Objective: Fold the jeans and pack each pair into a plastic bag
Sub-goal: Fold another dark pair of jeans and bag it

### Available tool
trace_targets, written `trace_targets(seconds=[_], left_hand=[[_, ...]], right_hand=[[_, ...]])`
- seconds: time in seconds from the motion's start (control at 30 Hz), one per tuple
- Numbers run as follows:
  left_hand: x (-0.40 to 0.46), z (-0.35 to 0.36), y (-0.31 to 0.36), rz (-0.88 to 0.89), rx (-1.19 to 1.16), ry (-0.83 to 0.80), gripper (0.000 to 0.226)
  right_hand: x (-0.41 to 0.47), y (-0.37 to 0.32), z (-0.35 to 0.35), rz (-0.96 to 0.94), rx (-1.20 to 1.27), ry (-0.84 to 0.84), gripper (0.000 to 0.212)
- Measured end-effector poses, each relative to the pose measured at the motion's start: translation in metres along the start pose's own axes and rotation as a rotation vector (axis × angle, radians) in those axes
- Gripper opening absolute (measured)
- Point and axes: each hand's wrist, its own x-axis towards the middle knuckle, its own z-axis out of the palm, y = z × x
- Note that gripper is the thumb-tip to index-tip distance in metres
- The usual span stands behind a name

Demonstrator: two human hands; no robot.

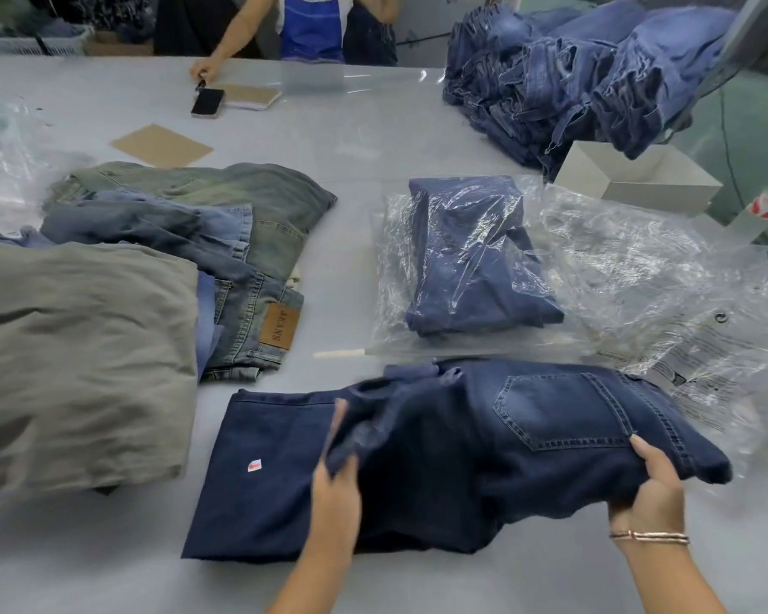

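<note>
A wide pale grey worktable (373, 126) fills the view under even, diffuse light. At its far edge stands a person in a blue apron (311, 26). On the table before the apron lie a black phone (208, 102) and a brown notebook (250, 96), touching. Far left of the apron, behind the table, sits a white basket (32, 43); far right, a greenish floor (754, 139).

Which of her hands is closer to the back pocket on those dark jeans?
Right. The right hand grips the jeans just below the back pocket; the left hand holds bunched fabric well to the pocket's left.
</note>
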Motion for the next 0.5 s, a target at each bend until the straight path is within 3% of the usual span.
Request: trace_targets(seconds=[0.07,0.1,0.17,0.27,0.3,0.43,0.5], left_hand=[[0.003,-0.01,0.023,0.038,-0.074,0.104,0.021],[0.004,-0.015,0.034,0.091,-0.052,0.087,0.019],[0.006,-0.021,0.055,0.328,0.084,-0.06,0.037],[0.023,-0.012,0.064,0.796,0.612,-0.34,0.074],[0.031,-0.005,0.058,0.87,0.787,-0.451,0.082],[0.02,0.011,-0.014,0.693,1.332,-0.919,0.073],[0.014,0.004,-0.051,0.643,1.504,-1.003,0.074]], right_hand=[[0.003,0.001,-0.003,0.01,0.034,0.031,0.042],[0.004,0.0,-0.005,0.013,0.048,0.049,0.044],[0.007,-0.003,-0.008,-0.005,0.066,0.094,0.047],[0.012,-0.009,-0.01,-0.067,0.069,0.126,0.048],[0.015,-0.01,-0.01,-0.083,0.066,0.13,0.049],[0.015,-0.009,-0.002,-0.162,0.004,0.15,0.039],[0.011,-0.007,0.004,-0.204,-0.066,0.117,0.026]])
